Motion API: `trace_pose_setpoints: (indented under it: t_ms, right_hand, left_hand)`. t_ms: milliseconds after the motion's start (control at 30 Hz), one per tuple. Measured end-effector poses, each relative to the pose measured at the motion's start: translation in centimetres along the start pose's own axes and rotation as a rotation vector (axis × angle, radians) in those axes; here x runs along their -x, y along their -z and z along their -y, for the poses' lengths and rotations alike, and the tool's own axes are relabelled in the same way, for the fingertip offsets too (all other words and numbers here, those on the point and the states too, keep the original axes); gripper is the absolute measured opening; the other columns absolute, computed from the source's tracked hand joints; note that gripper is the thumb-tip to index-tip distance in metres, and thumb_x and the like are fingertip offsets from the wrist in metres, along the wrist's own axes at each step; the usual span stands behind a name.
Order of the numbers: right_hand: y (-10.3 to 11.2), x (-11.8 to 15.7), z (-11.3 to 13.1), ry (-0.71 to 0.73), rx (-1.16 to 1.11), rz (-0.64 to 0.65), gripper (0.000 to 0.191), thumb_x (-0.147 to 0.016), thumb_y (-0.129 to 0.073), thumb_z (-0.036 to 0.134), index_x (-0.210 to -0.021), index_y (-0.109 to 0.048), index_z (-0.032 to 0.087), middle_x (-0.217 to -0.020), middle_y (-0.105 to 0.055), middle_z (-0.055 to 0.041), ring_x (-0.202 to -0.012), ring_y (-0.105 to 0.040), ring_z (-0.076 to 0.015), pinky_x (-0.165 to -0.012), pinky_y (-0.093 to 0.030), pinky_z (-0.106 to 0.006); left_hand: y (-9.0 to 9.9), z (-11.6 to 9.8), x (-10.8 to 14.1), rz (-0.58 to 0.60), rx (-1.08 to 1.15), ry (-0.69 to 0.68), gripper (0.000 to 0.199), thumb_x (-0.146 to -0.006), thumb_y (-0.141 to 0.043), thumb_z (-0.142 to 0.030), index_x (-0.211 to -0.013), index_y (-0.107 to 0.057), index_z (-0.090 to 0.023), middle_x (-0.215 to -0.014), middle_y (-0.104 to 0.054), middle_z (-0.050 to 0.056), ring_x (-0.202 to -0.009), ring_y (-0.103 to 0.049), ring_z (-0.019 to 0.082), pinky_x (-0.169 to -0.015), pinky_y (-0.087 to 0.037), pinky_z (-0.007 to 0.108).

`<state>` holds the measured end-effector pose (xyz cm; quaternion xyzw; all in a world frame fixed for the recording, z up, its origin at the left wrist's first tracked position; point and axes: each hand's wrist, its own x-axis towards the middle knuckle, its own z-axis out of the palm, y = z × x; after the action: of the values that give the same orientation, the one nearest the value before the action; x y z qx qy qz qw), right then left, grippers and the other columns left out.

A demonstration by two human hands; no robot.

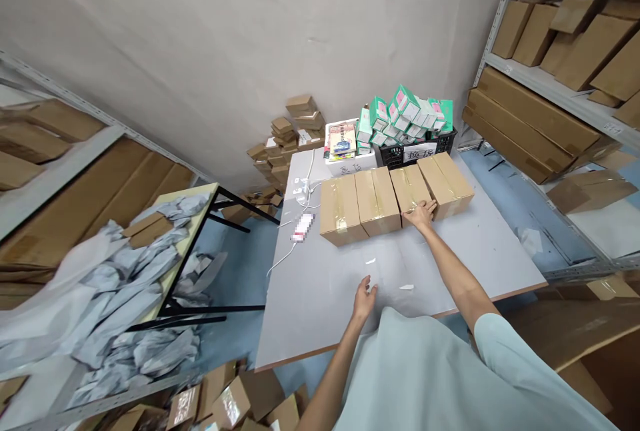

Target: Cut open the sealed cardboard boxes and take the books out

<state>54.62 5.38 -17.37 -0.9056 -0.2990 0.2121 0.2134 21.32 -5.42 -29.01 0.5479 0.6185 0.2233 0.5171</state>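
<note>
A row of several taped cardboard boxes stands side by side on a grey table (pixel 310 311). My right hand (pixel 421 212) lies across the front top edge of one cardboard box (pixel 410 181), thumb towards its left side and fingers towards its right. Right of it, another cardboard box (pixel 446 181) stands close by my fingertips. To the left are two more boxes, the middle one (pixel 377 198) and the end one (pixel 341 208). My left hand (pixel 364 298) hovers near the table's front, fingers apart, holding nothing. Small white scraps (pixel 407 287) lie near it.
Behind the boxes stand a white bin (pixel 353 163) with books and a black crate (pixel 387 156) heaped with green-and-white boxes. A power strip (pixel 302 228) with cables lies at the left. Shelves (pixel 550 78) of cartons flank the table; a side table (pixel 190 192) holds grey plastic bags.
</note>
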Motion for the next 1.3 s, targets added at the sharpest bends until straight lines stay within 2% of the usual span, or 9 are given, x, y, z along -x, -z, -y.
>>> trace_pose_setpoints:
  t_ms: [267, 467, 567, 700, 833, 933, 1033, 1133, 1300]
  right_hand:
    - [0.3, -0.1, 2.0, -0.035, -0.054, -0.033, 0.161, -0.066, -0.090, 0.085, -0.175, -0.020, -0.012, -0.181, -0.004, -0.0521, -0.175, -0.011, -0.0581, -0.130, -0.038, -0.069]
    - [2.2, 2.5, 0.9, 0.078, -0.048, -0.142, 0.139, -0.075, -0.088, 0.065, -0.174, -0.026, -0.009, -0.179, -0.026, -0.0472, -0.172, -0.022, -0.0560, -0.138, -0.022, -0.065]
    - [3.2, 5.1, -2.4, 0.128, -0.017, -0.222, 0.125, -0.073, -0.088, 0.050, -0.172, -0.034, -0.003, -0.177, -0.032, -0.0427, -0.169, -0.027, -0.0564, -0.138, -0.022, -0.064]
    - [4.8, 10.5, -10.1, 0.238, 0.015, -0.268, 0.118, -0.069, -0.087, 0.050, -0.168, -0.040, 0.004, -0.173, -0.036, -0.0384, -0.163, -0.034, -0.0576, -0.135, -0.030, -0.068]
    - [7.0, 17.3, -18.0, 0.355, 0.068, -0.217, 0.122, -0.070, -0.086, 0.054, -0.173, -0.038, 0.011, -0.175, -0.032, -0.0337, -0.164, -0.032, -0.0579, -0.134, -0.034, -0.073]
    - [8.5, 21.2, -21.0, 0.476, 0.109, -0.106, 0.122, -0.071, -0.087, 0.051, -0.177, -0.036, 0.018, -0.177, -0.030, -0.0293, -0.167, -0.030, -0.0569, -0.132, -0.037, -0.075]
    - [9.1, 22.5, -21.2, 0.604, 0.129, 0.047, 0.122, -0.073, -0.089, 0.047, -0.179, -0.034, 0.022, -0.181, -0.026, -0.0267, -0.171, -0.026, -0.0539, -0.132, -0.038, -0.075]
    - [8.6, 21.2, -19.6, 0.719, 0.135, 0.199, 0.123, -0.072, -0.093, 0.045, -0.179, -0.037, 0.024, -0.186, -0.021, -0.0245, -0.175, -0.020, -0.0496, -0.135, -0.038, -0.069]
    - [5.6, 18.2, -16.1, 0.848, 0.155, 0.389, 0.124, -0.071, -0.099, 0.041, -0.180, -0.041, 0.023, -0.191, -0.013, -0.0217, -0.179, -0.011, -0.0471, -0.141, -0.028, -0.065]
  left_hand:
    - [-2.9, -2.1, 0.8, 0.033, 0.064, -0.045, 0.058, -0.086, -0.085, -0.029, -0.141, -0.074, -0.015, -0.160, -0.067, 0.027, -0.142, -0.073, 0.040, -0.119, -0.059, 0.050]
    - [-4.0, -3.7, 1.9, 0.084, 0.097, -0.117, 0.051, -0.088, -0.082, -0.023, -0.137, -0.076, -0.016, -0.156, -0.071, 0.024, -0.139, -0.075, 0.035, -0.117, -0.061, 0.047]
    - [-4.0, -4.1, 2.2, 0.088, 0.115, -0.133, 0.046, -0.091, -0.081, -0.027, -0.137, -0.076, -0.018, -0.154, -0.073, 0.022, -0.137, -0.076, 0.034, -0.118, -0.060, 0.048]
    - [-4.2, -4.3, 2.2, 0.089, 0.141, -0.139, 0.044, -0.094, -0.082, -0.033, -0.135, -0.077, -0.019, -0.152, -0.074, 0.020, -0.135, -0.076, 0.033, -0.119, -0.060, 0.050]
    - [-4.4, -4.4, 1.5, 0.081, 0.161, -0.151, 0.042, -0.099, -0.077, -0.031, -0.139, -0.075, -0.018, -0.156, -0.072, 0.021, -0.135, -0.076, 0.032, -0.122, -0.057, 0.051]
    - [-4.5, -4.6, 0.3, 0.068, 0.162, -0.152, 0.045, -0.101, -0.076, -0.031, -0.144, -0.073, -0.016, -0.158, -0.070, 0.023, -0.135, -0.076, 0.032, -0.124, -0.055, 0.053]
    - [-4.2, -4.8, -1.2, 0.042, 0.153, -0.155, 0.047, -0.103, -0.074, -0.033, -0.147, -0.071, -0.016, -0.158, -0.069, 0.022, -0.137, -0.074, 0.033, -0.125, -0.054, 0.052]
    - [-2.9, -4.6, -2.1, 0.005, 0.139, -0.163, 0.039, -0.103, -0.071, -0.032, -0.139, -0.075, -0.016, -0.145, -0.078, 0.018, -0.137, -0.073, 0.033, -0.125, -0.054, 0.052]
    - [1.9, -2.5, -0.8, -0.116, 0.113, -0.132, 0.042, -0.100, -0.069, -0.027, -0.140, -0.073, -0.014, -0.141, -0.079, 0.017, -0.135, -0.073, 0.033, -0.126, -0.053, 0.050]
